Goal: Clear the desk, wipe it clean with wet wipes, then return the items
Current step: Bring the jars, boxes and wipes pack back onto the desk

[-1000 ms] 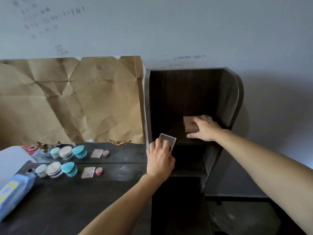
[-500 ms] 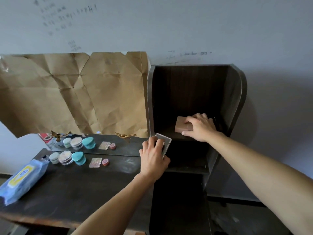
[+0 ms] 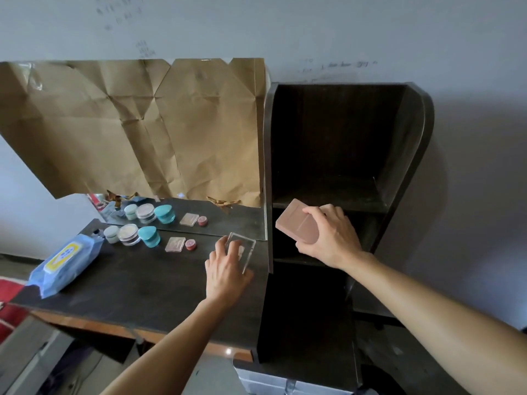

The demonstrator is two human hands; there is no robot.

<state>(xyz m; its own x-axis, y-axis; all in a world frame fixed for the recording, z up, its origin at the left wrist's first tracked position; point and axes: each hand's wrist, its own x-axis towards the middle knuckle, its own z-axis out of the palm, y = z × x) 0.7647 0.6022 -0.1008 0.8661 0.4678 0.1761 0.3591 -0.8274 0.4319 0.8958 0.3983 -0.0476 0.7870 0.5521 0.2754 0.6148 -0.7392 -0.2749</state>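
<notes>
My right hand (image 3: 330, 238) grips a flat pink case (image 3: 296, 225) and holds it in the air in front of the dark shelf unit (image 3: 410, 155), outside the compartment. My left hand (image 3: 226, 269) holds a clear rectangular case (image 3: 245, 249) just over the right end of the dark desk (image 3: 142, 292). At the back of the desk stand a pale green jar (image 3: 111, 234), a clear jar (image 3: 129, 234), a teal jar (image 3: 149, 236), a small pink compact (image 3: 175, 244) and a tiny red pot (image 3: 190, 244). A blue pack of wet wipes (image 3: 64, 265) lies at the left end.
A mirror (image 3: 233, 223) leans behind the desk, mostly covered by creased brown paper (image 3: 159, 126), and doubles the jars. The shelf unit's compartments look dark and bare. A white box (image 3: 265, 380) sits on the floor below. A red cloth (image 3: 8, 286) shows at the far left.
My right hand has lifted the pink case off the shelf and drawn it out towards me. My left hand has carried the clear case left and down onto the desk side.
</notes>
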